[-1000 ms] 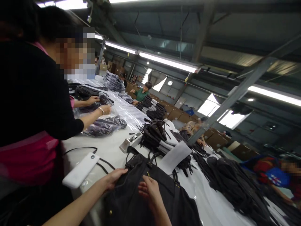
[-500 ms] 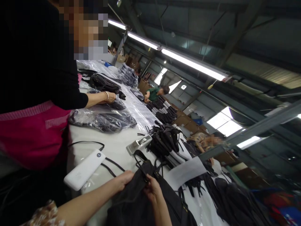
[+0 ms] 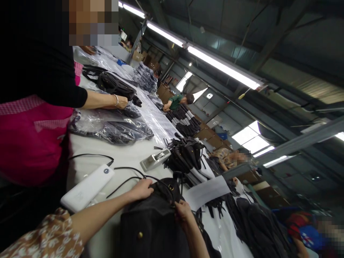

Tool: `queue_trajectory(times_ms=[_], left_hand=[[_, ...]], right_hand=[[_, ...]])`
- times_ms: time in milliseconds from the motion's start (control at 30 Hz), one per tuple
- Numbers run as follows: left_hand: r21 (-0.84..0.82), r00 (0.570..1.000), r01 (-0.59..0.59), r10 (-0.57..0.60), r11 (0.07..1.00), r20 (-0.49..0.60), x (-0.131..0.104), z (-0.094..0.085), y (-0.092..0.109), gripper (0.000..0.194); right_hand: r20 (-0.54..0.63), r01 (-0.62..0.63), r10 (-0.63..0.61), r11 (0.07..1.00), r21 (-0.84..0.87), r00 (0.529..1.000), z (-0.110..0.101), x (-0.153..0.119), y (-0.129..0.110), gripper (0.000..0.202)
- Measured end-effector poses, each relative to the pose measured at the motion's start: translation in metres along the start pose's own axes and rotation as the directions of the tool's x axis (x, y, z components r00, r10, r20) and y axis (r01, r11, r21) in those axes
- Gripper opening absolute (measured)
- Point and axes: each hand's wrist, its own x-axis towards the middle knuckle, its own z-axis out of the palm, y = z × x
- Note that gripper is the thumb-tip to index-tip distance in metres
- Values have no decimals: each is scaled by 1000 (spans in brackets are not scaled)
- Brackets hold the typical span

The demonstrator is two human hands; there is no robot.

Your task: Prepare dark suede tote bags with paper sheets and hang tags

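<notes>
A black bag (image 3: 153, 222) with brass-coloured studs lies in front of me at the bottom of the view. My left hand (image 3: 143, 189) is closed on its upper left edge, fingers bent over the fabric. On the bag's right side, my right hand (image 3: 184, 210) pinches the edge near a strap. Thin black cords (image 3: 129, 168) run out from the top of the bag over the white table (image 3: 120, 154). Just beyond the bag are a tape dispenser (image 3: 155, 160) and a sheet of paper (image 3: 206, 192).
A white power bank (image 3: 87, 188) with a cable lies at left. Beside me, a person in a pink apron (image 3: 34, 143) handles plastic-wrapped bags (image 3: 113, 130). Stacked black bags (image 3: 188, 154) stand beyond the dispenser. More people are farther off.
The bag has turned and spread, so a stud on its front now shows. My right hand has moved right along its edge. The neighbouring person's hand has shifted left and up.
</notes>
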Motion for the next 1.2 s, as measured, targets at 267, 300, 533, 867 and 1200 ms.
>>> queue_trajectory(times_ms=[267, 300, 533, 867, 1200], left_hand=[[363, 990, -91, 123, 927, -65, 8, -22, 23, 24], [367, 986, -131, 161, 921, -52, 13, -18, 30, 27], [255, 953, -286, 246, 924, 177, 49, 27, 31, 39], [29, 998, -29, 31, 999, -62, -26, -43, -13, 26], [-200, 867, 442, -360, 874, 344, -86, -55, -15, 34]], right_hand=[[-99, 49, -54, 997, -56, 994, 17, 12, 6, 17], [-103, 66, -72, 996, -59, 992, 18, 14, 2, 19], [-121, 140, -150, 986, -91, 981, 39, 23, -10, 28], [523, 849, -669, 430, -306, 528, 11, -74, -57, 66], [728, 855, -483, 435, -282, 486, 21, -88, -63, 29]])
